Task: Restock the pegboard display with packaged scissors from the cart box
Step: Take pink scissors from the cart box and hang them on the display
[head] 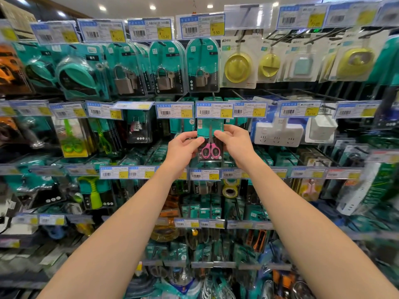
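From the head view, counting first: two hands and one pack of scissors between them. Left hand (183, 145) pinching the left edge of the pack of scissors (210, 143) with thumb and curled fingers. Right hand (235, 141) pinching the right edge the same way, a bit higher up. Both arms bare and stretched out to the pegboard display (306, 92). Pack held upright in the second row from the top, just under a price tag (214, 110) with a yellow corner reading 4.00. Inside the pack, one small pair of scissors: two pink finger loops with dark middles at the bottom, grey blades closed and pointing up. Blue-green card behind, with a dark strip and small white marks along the bottom. In the top row, three padlock packs (165, 78) side by side, each with a grey lock and keys. To their right, three yellow round things (237, 67) in clear packs. Right of the hands, two white socket blocks (278, 132). Far to the left in the same row, packs of green scissors (71, 139), too blurry to count. Below the hands, one roll of tape (229, 190).
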Action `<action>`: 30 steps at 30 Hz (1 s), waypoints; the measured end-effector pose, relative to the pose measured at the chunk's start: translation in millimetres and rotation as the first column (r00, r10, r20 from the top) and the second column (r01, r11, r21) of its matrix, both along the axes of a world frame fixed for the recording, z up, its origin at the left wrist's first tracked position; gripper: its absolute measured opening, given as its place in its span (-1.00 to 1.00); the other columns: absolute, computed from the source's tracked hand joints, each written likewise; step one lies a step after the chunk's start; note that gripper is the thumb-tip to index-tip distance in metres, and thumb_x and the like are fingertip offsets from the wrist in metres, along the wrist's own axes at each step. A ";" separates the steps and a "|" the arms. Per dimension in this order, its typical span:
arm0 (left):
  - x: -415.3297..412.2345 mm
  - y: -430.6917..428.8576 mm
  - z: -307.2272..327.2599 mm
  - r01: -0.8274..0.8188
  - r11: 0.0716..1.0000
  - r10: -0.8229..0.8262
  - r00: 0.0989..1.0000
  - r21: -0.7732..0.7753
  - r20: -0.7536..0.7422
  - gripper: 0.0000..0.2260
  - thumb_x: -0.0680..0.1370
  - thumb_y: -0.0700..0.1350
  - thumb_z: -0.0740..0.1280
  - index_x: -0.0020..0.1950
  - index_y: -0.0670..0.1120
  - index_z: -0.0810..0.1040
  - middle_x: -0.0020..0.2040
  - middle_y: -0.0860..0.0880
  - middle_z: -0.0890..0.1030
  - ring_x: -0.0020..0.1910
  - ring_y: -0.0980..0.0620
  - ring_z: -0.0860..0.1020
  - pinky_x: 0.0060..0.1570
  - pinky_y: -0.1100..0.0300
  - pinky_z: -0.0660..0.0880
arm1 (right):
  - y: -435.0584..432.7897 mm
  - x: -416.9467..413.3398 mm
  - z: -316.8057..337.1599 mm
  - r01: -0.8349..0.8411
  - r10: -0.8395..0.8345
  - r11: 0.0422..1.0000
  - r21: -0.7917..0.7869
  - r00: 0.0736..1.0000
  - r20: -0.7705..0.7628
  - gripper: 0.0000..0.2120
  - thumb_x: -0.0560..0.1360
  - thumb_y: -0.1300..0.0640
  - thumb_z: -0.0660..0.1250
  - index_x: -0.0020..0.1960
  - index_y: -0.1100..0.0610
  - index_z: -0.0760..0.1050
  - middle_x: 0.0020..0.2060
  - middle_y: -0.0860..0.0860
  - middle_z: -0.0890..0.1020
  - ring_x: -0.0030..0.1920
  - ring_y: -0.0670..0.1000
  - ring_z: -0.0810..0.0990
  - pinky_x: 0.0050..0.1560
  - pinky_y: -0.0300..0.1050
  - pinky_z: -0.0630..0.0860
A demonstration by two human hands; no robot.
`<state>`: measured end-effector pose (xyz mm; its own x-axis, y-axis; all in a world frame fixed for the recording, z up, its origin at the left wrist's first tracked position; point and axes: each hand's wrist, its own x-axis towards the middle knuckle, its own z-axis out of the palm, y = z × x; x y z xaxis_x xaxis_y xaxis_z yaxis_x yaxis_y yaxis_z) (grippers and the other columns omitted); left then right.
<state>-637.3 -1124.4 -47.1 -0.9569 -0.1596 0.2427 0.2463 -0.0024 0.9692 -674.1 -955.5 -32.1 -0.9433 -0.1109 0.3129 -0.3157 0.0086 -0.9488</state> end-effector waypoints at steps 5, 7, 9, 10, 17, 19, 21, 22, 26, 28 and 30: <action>-0.3 -0.4 1.2 -0.001 1.000 0.001 1.000 0.004 0.000 -0.84 0.58 -0.09 0.48 0.13 0.05 0.61 -0.06 0.01 0.75 -0.11 0.07 0.71 -0.10 0.18 0.58 | 0.5 -0.2 -1.3 0.010 -0.010 1.000 -0.010 1.000 0.011 -0.77 0.62 0.15 0.37 0.26 0.15 0.60 0.01 0.06 0.77 -0.03 0.03 0.77 0.10 0.05 0.69; 0.4 1.5 1.8 0.002 1.000 -0.002 1.000 -0.014 -0.009 -0.87 0.58 -0.09 0.48 0.09 0.07 0.61 -0.10 0.05 0.75 -0.18 0.13 0.68 -0.17 0.23 0.56 | 2.3 -1.0 -4.2 0.018 -0.018 1.000 -0.013 1.000 0.016 -0.74 0.62 0.13 0.38 0.28 0.15 0.60 0.02 0.05 0.77 0.00 0.03 0.76 0.12 0.04 0.68; 0.6 2.9 1.5 0.005 1.000 -0.005 1.000 -0.024 -0.015 -0.88 0.58 -0.10 0.48 0.05 0.09 0.60 -0.16 0.09 0.74 -0.24 0.19 0.67 -0.21 0.29 0.56 | 3.7 -0.6 -5.5 0.031 -0.031 1.000 -0.004 0.999 0.014 -0.73 0.61 0.11 0.39 0.29 0.15 0.60 0.04 0.04 0.76 0.02 0.02 0.76 0.12 0.03 0.67; 0.6 3.2 1.4 0.007 1.000 -0.007 1.000 -0.027 -0.017 -0.88 0.59 -0.10 0.47 0.04 0.10 0.60 -0.17 0.11 0.74 -0.25 0.21 0.67 -0.22 0.31 0.55 | 4.1 -1.0 -5.8 0.037 -0.037 0.999 -0.002 0.999 0.015 -0.73 0.61 0.11 0.39 0.29 0.15 0.60 0.04 0.04 0.76 0.01 0.02 0.76 0.11 0.02 0.67; 0.0 0.4 1.7 0.002 0.999 -0.003 1.000 -0.050 -0.030 -0.89 0.59 -0.05 0.47 0.05 0.12 0.59 -0.08 0.09 0.74 -0.16 0.18 0.68 -0.08 0.22 0.58 | 2.8 2.0 0.4 0.041 -0.043 0.998 0.057 0.999 0.026 -0.72 0.59 0.04 0.41 0.23 0.16 0.61 -0.01 0.07 0.77 -0.02 0.08 0.77 0.15 0.17 0.66; 0.3 -0.2 2.1 -0.007 0.998 0.005 0.999 -0.057 -0.034 -0.89 0.58 -0.04 0.48 0.05 0.13 0.60 -0.07 0.09 0.74 -0.15 0.17 0.68 -0.07 0.22 0.57 | 2.6 3.9 1.1 0.037 -0.039 0.998 0.060 0.999 0.024 -0.68 0.57 0.02 0.42 0.23 0.17 0.61 0.00 0.08 0.77 -0.01 0.08 0.76 0.16 0.19 0.66; 0.4 -0.7 1.5 -0.007 0.999 0.005 0.999 -0.054 -0.034 -0.89 0.58 -0.04 0.48 0.04 0.13 0.60 -0.04 0.08 0.74 -0.12 0.16 0.67 -0.06 0.22 0.56 | 2.5 4.6 0.8 0.032 -0.033 0.998 0.061 0.999 0.019 -0.67 0.57 0.02 0.42 0.24 0.19 0.60 0.01 0.09 0.76 0.00 0.08 0.76 0.16 0.18 0.66; 0.6 -0.8 0.8 -0.006 0.998 0.004 0.999 -0.057 -0.034 -0.89 0.58 -0.04 0.48 0.04 0.13 0.60 -0.02 0.07 0.74 -0.12 0.16 0.67 -0.06 0.22 0.56 | 2.8 4.6 0.4 0.030 -0.031 0.998 0.062 0.999 0.017 -0.72 0.59 0.05 0.41 0.23 0.19 0.61 0.01 0.10 0.76 0.00 0.08 0.76 0.14 0.16 0.67; 1.3 -0.5 -0.3 -0.002 0.997 -0.001 0.999 -0.073 -0.041 -0.90 0.58 -0.05 0.48 0.05 0.11 0.60 -0.03 0.06 0.74 -0.12 0.14 0.66 -0.08 0.23 0.57 | 3.6 6.3 1.3 0.034 -0.035 0.996 0.084 0.999 0.011 -0.75 0.62 0.08 0.39 0.22 0.20 0.61 0.01 0.10 0.75 -0.02 0.07 0.76 0.11 0.13 0.68; 1.1 -0.7 -0.4 -0.001 0.997 -0.002 0.999 -0.076 -0.044 -0.90 0.59 -0.05 0.47 0.04 0.10 0.60 -0.05 0.06 0.73 -0.14 0.14 0.66 -0.10 0.25 0.58 | 4.0 7.9 2.2 0.035 -0.035 0.995 0.095 0.999 0.004 -0.71 0.61 0.05 0.39 0.24 0.19 0.61 0.01 0.09 0.76 -0.01 0.07 0.76 0.12 0.15 0.68; 1.0 -1.1 -1.0 0.002 0.997 -0.005 0.999 -0.077 -0.044 -0.90 0.59 -0.06 0.47 0.05 0.10 0.59 -0.06 0.07 0.73 -0.19 0.18 0.66 -0.13 0.27 0.58 | 4.5 8.0 1.9 0.045 -0.046 0.993 0.105 0.999 0.005 -0.69 0.60 0.02 0.40 0.24 0.18 0.61 0.02 0.08 0.76 0.00 0.06 0.76 0.13 0.17 0.67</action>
